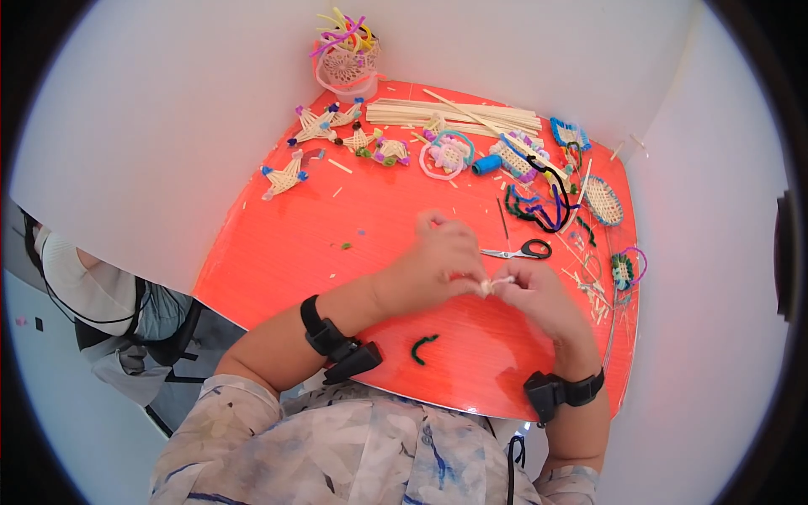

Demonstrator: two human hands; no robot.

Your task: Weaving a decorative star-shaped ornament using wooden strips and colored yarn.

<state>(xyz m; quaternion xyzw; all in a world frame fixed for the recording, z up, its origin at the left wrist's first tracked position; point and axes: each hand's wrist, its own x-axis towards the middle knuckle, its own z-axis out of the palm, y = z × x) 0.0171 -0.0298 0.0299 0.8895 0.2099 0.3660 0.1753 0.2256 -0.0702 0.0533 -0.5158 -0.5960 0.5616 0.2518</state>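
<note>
Over the front middle of the red table (286,244), my left hand (442,261) pinches a small cream-coloured piece (486,288) between thumb and fingertips. My right hand (539,296) meets it from the other side, its fingers closed on a thin whitish-pink strand (503,281) that joins the piece. Fingers cover much of both, so their exact kind does not show. Just beyond my right hand lie scissors (532,249) with black handles. A short, bent dark green pipe cleaner (418,349) rests nearer to me, between my forearms.
Woven stars (286,175) sit at the far left, below a cup (347,71) of coloured pipe cleaners. Flat pale strips (454,115) lie along the back. Blue thread spool (486,165), dark pipe cleaners (555,210), an oval woven piece (604,200) and scraps crowd the right.
</note>
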